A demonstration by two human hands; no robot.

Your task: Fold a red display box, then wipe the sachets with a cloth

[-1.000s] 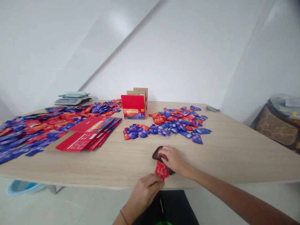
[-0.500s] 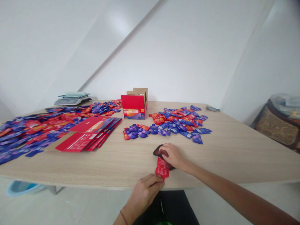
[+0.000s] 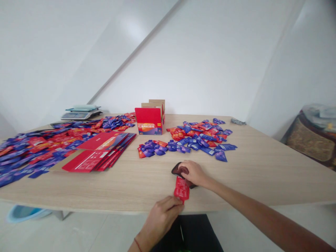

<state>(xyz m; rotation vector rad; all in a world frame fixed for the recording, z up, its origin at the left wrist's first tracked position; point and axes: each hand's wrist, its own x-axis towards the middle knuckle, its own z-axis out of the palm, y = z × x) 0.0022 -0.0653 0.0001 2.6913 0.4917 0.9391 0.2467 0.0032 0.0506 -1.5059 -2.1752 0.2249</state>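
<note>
Close to the near edge of the bench (image 3: 136,185), the left hand (image 3: 165,214) has its grip pinched on the narrow lower end of a red sachet (image 3: 182,190). The right hand (image 3: 193,173) has its grip closed over a dark brown cloth (image 3: 177,168), which meets the sachet's upper end. Toward the far edge, loose red and purple sachets (image 3: 204,134) lie scattered beyond the right hand. An open red carton (image 3: 148,122) stands upright beside them, nearer the far edge. Flattened red cartons (image 3: 97,150) lie stacked to its left, and a broad sachet heap (image 3: 52,140) spreads along the left edge. A weighing scale (image 3: 80,114) stands by the far left corner.
</note>
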